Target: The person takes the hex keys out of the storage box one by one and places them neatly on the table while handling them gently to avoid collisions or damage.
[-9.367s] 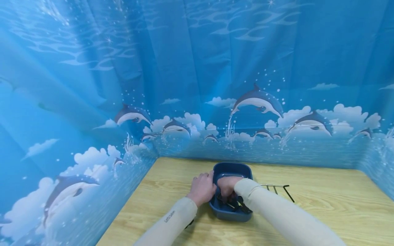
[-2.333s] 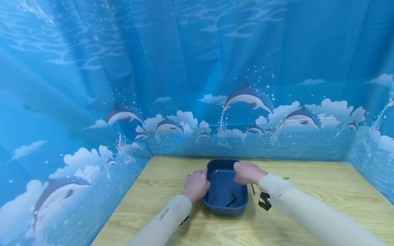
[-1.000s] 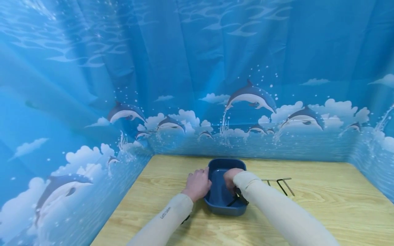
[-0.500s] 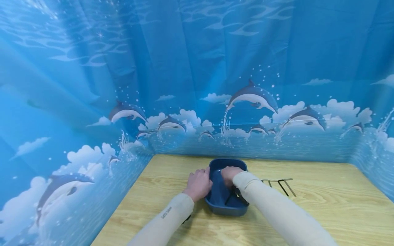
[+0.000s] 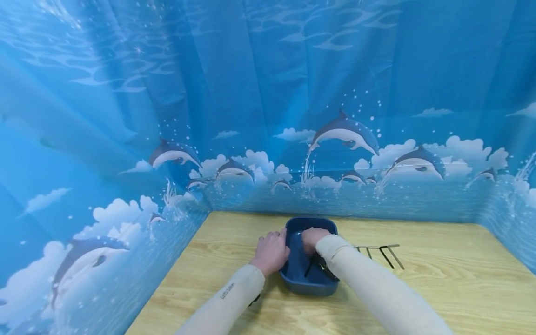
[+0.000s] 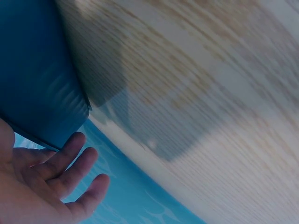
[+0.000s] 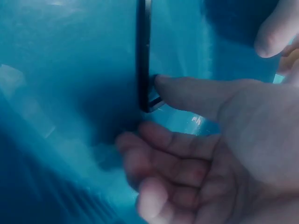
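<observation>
A dark blue plastic bin [image 5: 308,288] stands on the table. Inside it a black hex key [image 7: 144,56] lies at a slant, the only one visible there. My right hand [image 5: 315,238] reaches into the bin; its thumb touches the key's short arm, while the loosely curled fingers stay apart from the thumb, as the right wrist view shows. My left hand [image 5: 271,251] rests against the bin's left rim, fingers spread and relaxed [image 6: 51,182]. The left thumb is mostly hidden in the left wrist view.
Right of the bin, several hex keys [image 5: 387,258] lie side by side on the wooden table [image 5: 444,279], partly covered by my right sleeve [image 5: 368,274]. A blue dolphin-print curtain [image 5: 268,195] encloses the table's back and sides.
From beside the bin's right rim, my right hand has moved inside to the hex key. Over the last half second the key has turned steeper. My left hand stays on the rim.
</observation>
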The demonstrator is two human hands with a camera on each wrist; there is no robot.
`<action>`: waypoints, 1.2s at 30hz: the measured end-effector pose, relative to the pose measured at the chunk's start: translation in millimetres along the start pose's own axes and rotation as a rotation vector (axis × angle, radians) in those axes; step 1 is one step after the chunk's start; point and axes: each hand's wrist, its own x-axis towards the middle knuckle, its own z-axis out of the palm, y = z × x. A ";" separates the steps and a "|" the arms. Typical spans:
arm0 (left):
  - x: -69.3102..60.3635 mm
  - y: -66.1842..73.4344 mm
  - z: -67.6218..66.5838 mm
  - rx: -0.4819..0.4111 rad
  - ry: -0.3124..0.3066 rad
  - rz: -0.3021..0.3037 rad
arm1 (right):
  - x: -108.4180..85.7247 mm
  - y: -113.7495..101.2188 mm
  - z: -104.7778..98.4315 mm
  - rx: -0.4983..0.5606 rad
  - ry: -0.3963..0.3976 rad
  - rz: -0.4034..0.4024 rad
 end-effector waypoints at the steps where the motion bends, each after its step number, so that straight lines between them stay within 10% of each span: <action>1: -0.1 0.1 -0.2 0.000 0.000 -0.001 | 0.4 -0.3 0.1 -0.009 -0.011 0.003; 16: -0.9 0.5 -1.0 0.024 0.015 0.007 | 19.8 2.9 10.7 0.089 -0.124 -0.019; 36: 0.1 1.5 -2.1 0.006 -0.014 -0.012 | 14.0 25.1 6.3 0.136 0.029 -0.145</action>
